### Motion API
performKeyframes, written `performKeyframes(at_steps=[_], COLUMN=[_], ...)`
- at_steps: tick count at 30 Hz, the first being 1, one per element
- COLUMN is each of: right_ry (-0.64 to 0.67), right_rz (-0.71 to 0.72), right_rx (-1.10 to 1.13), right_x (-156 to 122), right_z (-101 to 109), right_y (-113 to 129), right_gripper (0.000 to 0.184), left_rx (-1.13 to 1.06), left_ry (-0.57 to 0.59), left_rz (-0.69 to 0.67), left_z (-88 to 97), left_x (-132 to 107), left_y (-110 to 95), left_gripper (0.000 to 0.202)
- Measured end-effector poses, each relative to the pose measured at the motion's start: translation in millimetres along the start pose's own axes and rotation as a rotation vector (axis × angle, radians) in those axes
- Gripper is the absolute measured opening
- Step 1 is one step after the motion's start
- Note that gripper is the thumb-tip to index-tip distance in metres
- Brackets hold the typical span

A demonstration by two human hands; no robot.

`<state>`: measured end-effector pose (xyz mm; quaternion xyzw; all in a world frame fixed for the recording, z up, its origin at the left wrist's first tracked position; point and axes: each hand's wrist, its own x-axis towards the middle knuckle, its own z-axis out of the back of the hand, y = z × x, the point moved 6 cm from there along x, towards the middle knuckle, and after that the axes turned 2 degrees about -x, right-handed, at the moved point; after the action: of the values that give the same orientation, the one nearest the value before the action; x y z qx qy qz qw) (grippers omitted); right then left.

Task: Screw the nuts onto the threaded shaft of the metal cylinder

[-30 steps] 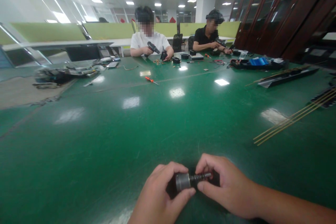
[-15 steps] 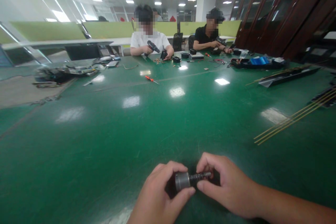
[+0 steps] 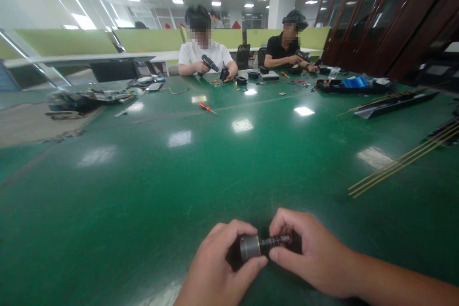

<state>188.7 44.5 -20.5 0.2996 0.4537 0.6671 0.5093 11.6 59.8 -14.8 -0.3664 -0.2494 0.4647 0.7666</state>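
Close to me, above the green tabletop (image 3: 215,172), is a metal part (image 3: 250,247): a grey, motor-like cylinder with a thinner, ridged dark shaft (image 3: 270,243) pointing right. Its exact kind cannot be told. My left hand (image 3: 224,260) is closed round the cylinder, thumb on the near side and fingers on the far side. The thumb and fingers of my right hand (image 3: 308,251) curl about the shaft's end. A bit of red shows under those right fingers, too small to make out.
An orange screwdriver (image 3: 205,107) lies farther off. Thin brass-coloured rods (image 3: 401,162) lie at right, with a black tray (image 3: 351,87) behind. Scrap electronic parts (image 3: 89,100) are piled at left. Across the table, two people hold power drills (image 3: 210,63).
Almost nothing differs. The view shifts very slightly; both hands keep the same grip on the metal part.
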Motion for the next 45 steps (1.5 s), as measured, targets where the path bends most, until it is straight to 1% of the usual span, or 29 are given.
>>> performKeyframes(at_steps=[9, 19, 26, 34, 40, 45], right_ry=[-0.001, 0.011, 0.012, 0.014, 0.021, 0.029], right_rz=[-0.002, 0.002, 0.021, 0.018, 0.045, 0.073], right_rx=[0.025, 0.070, 0.096, 0.091, 0.072, 0.081], right_x=[1, 1, 2, 1, 2, 3], right_z=[2, 2, 3, 2, 3, 4], right_y=[2, 0, -2, -5, -3, -2], right_gripper=[0.010, 0.013, 0.022, 0.032, 0.034, 0.040], left_rx=[-0.024, -0.057, -0.056, -0.085, -0.123, -0.155], left_ry=[0.003, -0.010, -0.015, -0.042, -0.038, -0.035], left_rz=[0.007, 0.012, 0.035, 0.024, 0.020, 0.020], left_z=[-1.5, 1.7, 3.2, 6.6, 6.8, 8.6], left_x=[-1, -1, -1, 1, -1, 1], left_y=[4, 1, 0, -5, -2, -4], left_gripper=[0.023, 0.021, 0.020, 0.019, 0.019, 0.017])
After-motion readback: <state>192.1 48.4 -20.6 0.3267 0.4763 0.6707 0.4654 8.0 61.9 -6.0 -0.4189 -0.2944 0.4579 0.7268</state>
